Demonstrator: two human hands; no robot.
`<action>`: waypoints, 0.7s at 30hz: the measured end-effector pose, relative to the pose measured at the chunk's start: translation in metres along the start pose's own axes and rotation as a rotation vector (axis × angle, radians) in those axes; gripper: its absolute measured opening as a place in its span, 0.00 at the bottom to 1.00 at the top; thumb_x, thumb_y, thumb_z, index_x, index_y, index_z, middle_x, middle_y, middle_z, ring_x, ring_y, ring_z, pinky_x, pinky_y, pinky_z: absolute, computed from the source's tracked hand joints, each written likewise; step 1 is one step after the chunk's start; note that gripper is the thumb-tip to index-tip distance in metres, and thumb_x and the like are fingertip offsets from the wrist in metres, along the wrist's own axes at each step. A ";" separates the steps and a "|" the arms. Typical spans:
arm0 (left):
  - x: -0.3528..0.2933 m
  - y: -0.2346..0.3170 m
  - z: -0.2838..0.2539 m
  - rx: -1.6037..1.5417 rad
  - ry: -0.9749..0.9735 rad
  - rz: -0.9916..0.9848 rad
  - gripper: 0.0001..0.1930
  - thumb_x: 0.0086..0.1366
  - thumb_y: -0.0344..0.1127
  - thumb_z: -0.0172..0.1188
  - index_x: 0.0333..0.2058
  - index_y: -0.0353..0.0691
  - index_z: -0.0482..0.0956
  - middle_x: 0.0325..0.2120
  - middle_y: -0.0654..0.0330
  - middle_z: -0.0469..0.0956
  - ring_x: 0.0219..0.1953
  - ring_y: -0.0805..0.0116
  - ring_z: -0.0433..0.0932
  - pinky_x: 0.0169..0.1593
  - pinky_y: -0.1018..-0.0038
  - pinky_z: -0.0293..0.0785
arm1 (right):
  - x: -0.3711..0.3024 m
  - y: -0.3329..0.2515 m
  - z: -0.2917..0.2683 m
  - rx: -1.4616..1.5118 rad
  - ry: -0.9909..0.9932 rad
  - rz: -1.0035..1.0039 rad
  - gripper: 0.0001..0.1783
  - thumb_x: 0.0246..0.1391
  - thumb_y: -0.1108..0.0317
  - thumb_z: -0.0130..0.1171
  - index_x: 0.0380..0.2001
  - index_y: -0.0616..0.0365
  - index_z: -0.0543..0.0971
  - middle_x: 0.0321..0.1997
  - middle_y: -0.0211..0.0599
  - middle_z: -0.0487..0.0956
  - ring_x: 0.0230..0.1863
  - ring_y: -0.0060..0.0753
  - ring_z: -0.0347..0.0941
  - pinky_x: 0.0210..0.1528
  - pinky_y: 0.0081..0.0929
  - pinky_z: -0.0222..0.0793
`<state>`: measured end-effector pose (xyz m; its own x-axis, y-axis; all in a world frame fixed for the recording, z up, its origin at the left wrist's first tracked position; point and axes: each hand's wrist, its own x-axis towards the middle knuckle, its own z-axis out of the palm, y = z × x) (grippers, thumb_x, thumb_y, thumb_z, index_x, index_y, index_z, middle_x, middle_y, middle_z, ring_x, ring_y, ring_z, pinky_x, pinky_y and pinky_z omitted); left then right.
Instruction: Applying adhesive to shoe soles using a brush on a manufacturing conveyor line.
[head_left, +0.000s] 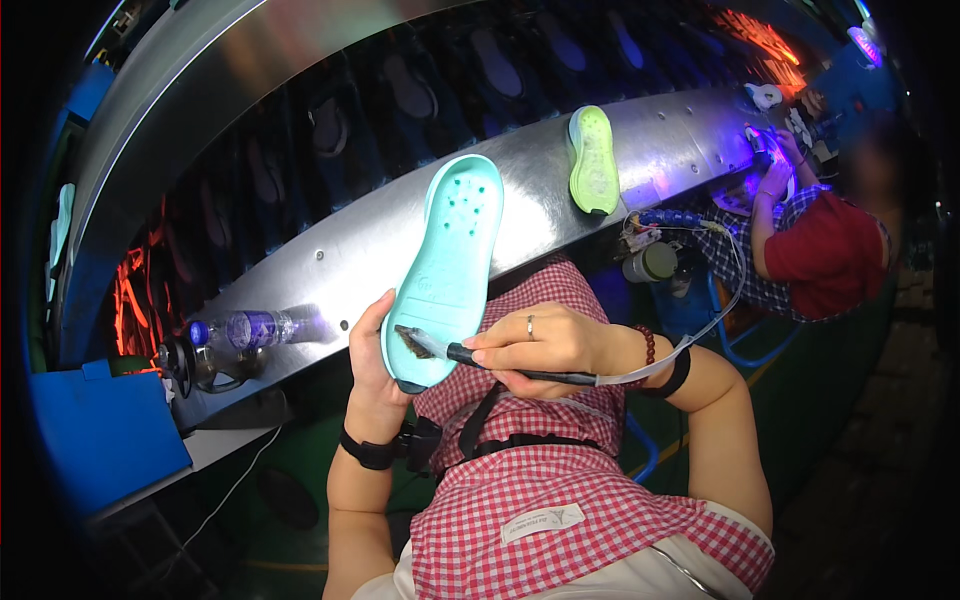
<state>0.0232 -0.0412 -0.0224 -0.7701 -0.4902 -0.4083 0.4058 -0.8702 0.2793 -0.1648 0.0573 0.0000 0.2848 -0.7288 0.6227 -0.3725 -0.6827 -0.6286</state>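
From the head camera, the left hand (372, 350) grips the heel end of a mint-green shoe sole (447, 270), held upright near the chest. The right hand (545, 342) pinches a brush (480, 356), bristles touching the sole's lower end. A green sole (593, 160) and plastic bottle (250, 328) lie on the metal table (360, 250) beyond.
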 end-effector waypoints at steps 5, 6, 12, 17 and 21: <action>-0.004 0.001 0.004 0.005 -0.034 -0.037 0.24 0.62 0.42 0.38 0.48 0.26 0.64 0.41 0.43 0.73 0.41 0.52 0.76 0.45 0.61 0.74 | 0.001 0.003 -0.004 -0.029 -0.039 -0.017 0.13 0.34 0.80 0.60 0.30 0.65 0.76 0.35 0.46 0.77 0.29 0.36 0.77 0.29 0.24 0.74; -0.005 0.002 0.008 0.039 -0.058 -0.062 0.24 0.62 0.42 0.38 0.48 0.25 0.64 0.42 0.42 0.72 0.41 0.52 0.76 0.45 0.60 0.74 | 0.000 0.007 -0.009 -0.071 -0.034 -0.004 0.13 0.34 0.80 0.60 0.30 0.65 0.76 0.35 0.46 0.77 0.30 0.36 0.77 0.29 0.24 0.74; -0.007 0.006 0.013 0.013 0.053 -0.042 0.24 0.63 0.42 0.38 0.49 0.27 0.64 0.43 0.43 0.71 0.42 0.50 0.74 0.45 0.54 0.72 | 0.014 0.000 -0.022 -0.059 -0.016 0.021 0.13 0.34 0.80 0.58 0.31 0.65 0.77 0.36 0.46 0.77 0.31 0.39 0.77 0.32 0.26 0.74; -0.013 0.019 -0.004 0.030 0.072 0.018 0.23 0.64 0.42 0.39 0.50 0.29 0.64 0.45 0.47 0.71 0.44 0.54 0.74 0.48 0.58 0.71 | 0.015 -0.026 -0.058 0.171 0.379 0.248 0.11 0.46 0.72 0.52 0.33 0.67 0.76 0.39 0.49 0.76 0.35 0.37 0.75 0.38 0.27 0.72; -0.049 0.041 0.000 0.323 0.103 0.272 0.28 0.63 0.47 0.36 0.53 0.28 0.60 0.47 0.44 0.69 0.47 0.45 0.70 0.48 0.51 0.68 | -0.026 0.001 -0.064 0.676 0.816 0.353 0.20 0.53 0.66 0.46 0.45 0.70 0.68 0.46 0.54 0.72 0.39 0.37 0.73 0.43 0.26 0.69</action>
<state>0.0776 -0.0531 0.0092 -0.5968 -0.7160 -0.3622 0.3998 -0.6567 0.6395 -0.2290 0.0789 0.0134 -0.5002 -0.8037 0.3224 0.3097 -0.5137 -0.8001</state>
